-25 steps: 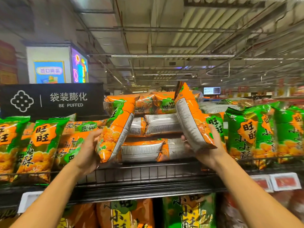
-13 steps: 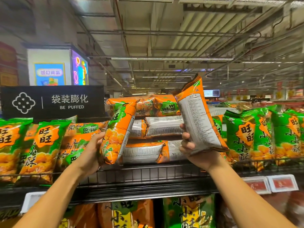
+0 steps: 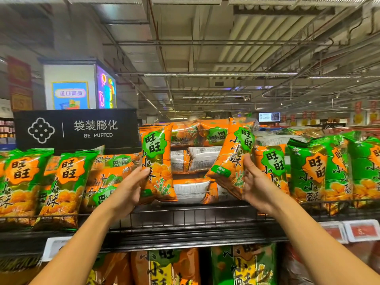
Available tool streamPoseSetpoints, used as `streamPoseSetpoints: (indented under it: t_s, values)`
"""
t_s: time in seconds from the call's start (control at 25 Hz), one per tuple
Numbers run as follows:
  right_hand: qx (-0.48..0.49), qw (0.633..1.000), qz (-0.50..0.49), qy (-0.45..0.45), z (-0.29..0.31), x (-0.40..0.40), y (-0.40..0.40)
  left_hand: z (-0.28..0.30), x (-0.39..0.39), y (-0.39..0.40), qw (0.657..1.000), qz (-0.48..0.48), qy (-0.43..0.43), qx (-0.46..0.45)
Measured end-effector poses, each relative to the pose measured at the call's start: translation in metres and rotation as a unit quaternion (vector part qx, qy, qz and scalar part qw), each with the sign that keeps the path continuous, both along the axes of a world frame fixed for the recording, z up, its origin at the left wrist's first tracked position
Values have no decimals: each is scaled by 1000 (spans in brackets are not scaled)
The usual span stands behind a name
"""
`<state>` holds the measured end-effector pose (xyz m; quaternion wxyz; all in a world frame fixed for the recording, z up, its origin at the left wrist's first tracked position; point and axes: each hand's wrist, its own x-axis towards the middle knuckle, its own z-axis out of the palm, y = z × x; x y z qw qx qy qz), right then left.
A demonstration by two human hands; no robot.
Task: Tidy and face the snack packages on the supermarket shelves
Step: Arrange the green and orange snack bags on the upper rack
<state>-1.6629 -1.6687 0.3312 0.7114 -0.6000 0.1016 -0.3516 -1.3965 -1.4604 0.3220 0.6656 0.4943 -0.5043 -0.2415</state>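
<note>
An open ceiling (image 3: 205, 27) of ribbed panels, pipes and conduits runs overhead, with a long strip light (image 3: 220, 74) across it. A black sign (image 3: 76, 129) reads "BE PUFFED" above the wire shelf (image 3: 185, 221). Behind it stands a white pillar (image 3: 70, 87) with a blue poster and neon candy shapes. Red banners (image 3: 19, 83) hang at the left.

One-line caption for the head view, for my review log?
Left hand and right hand each hold an orange snack bag front-out above the wire shelf.
</note>
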Motion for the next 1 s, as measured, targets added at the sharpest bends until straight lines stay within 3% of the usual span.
streamPoseSetpoints:
  t_s: [0.44, 0.84, 1.0]
  values:
    - [-64, 994, -12, 83, 1, 9, 9, 0, -3, 1, 997, 40, 8, 72]
    - [-84, 994, -29, 60, -6, 6, 10, 6, -14, 8, 996, 24, 15, 80]
    - [-59, 998, 9, 16, -6, 8, 12, 4, -15, 5, 999, 6, -10, 30]
